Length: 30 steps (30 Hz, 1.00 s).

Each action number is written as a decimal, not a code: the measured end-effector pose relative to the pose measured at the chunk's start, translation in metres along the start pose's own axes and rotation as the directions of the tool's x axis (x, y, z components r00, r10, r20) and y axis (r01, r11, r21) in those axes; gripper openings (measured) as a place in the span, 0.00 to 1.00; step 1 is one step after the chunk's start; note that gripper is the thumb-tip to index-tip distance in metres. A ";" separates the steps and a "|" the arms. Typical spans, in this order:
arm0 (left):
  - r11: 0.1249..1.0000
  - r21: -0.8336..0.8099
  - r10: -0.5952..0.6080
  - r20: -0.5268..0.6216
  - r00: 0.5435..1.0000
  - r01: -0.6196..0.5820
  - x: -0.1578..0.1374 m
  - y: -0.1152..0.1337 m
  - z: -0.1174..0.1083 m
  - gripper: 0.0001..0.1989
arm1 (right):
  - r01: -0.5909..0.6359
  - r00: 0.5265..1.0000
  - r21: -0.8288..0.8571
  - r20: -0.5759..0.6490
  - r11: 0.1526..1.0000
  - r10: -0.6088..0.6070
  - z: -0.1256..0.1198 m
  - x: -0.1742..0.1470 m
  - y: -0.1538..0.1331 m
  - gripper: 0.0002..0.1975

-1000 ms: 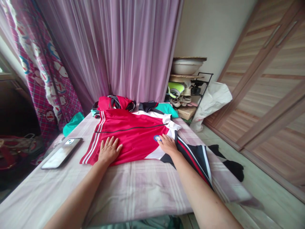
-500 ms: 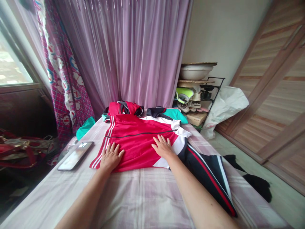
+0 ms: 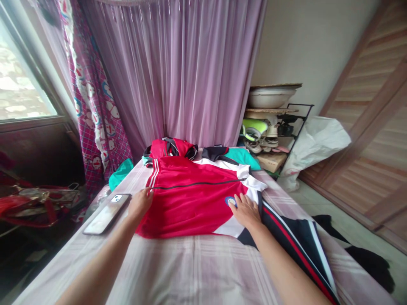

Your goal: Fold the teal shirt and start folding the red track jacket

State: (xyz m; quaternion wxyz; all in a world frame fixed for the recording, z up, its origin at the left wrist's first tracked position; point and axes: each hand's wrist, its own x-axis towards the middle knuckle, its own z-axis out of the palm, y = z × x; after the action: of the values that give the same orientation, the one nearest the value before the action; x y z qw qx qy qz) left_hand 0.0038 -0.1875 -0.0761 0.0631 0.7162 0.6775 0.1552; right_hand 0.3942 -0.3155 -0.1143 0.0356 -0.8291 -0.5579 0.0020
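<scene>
A red, white and navy zip jacket (image 3: 190,201) lies spread out on the bed, its hem to the left and its collar to the right. At the striped hem, my left hand (image 3: 140,202) has its fingers closed on the edge; the thumb is hidden. My right hand (image 3: 246,210) rests open and flat on the chest, beside a round blue-and-white badge (image 3: 231,201). A navy sleeve (image 3: 294,239) with red and white stripes runs toward the near right.
A phone (image 3: 107,214) lies left of my left hand. Behind the jacket are a bundled red garment (image 3: 173,147) and a navy-and-teal garment (image 3: 243,157). A shoe rack (image 3: 295,123) and white bag (image 3: 318,140) stand right of the bed.
My left hand has moved from lying flat on the jacket to its hem edge, where the lower stripes no longer show. My right hand has slid right, uncovering the badge. The view has shifted slightly.
</scene>
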 end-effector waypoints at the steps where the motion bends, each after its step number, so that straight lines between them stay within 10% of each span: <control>1: 1.000 0.001 -0.027 -0.008 1.000 0.027 0.012 -0.006 -0.005 0.26 | 0.005 1.000 -0.006 -0.015 1.000 -0.005 0.002 0.000 0.000 0.31; 11: 0.983 -0.055 -0.161 0.169 0.972 0.172 0.104 -0.027 -0.001 0.20 | 0.018 0.996 -0.051 -0.090 0.999 -0.022 0.017 0.003 0.006 0.30; 17: 0.984 -0.100 -0.135 0.141 0.981 0.150 0.109 -0.017 0.001 0.21 | 0.020 0.997 -0.026 -0.069 0.999 -0.022 0.017 0.002 0.006 0.30; 22: 0.997 -0.042 -0.062 -0.123 0.990 0.057 0.101 -0.011 -0.002 0.19 | 0.038 0.997 0.001 -0.066 0.999 -0.038 0.024 0.005 0.011 0.30; 30: 0.989 -0.018 -0.150 -0.055 0.987 0.149 0.101 -0.031 0.025 0.27 | -0.001 1.000 0.004 0.005 1.000 0.001 0.006 0.000 0.000 0.30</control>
State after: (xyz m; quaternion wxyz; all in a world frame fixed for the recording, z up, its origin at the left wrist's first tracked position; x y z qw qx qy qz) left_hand -0.0144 -0.0826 -0.0949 0.0605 0.6582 0.7298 0.1748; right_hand 0.3942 -0.3153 -0.1202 0.0358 -0.8294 -0.5574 0.0053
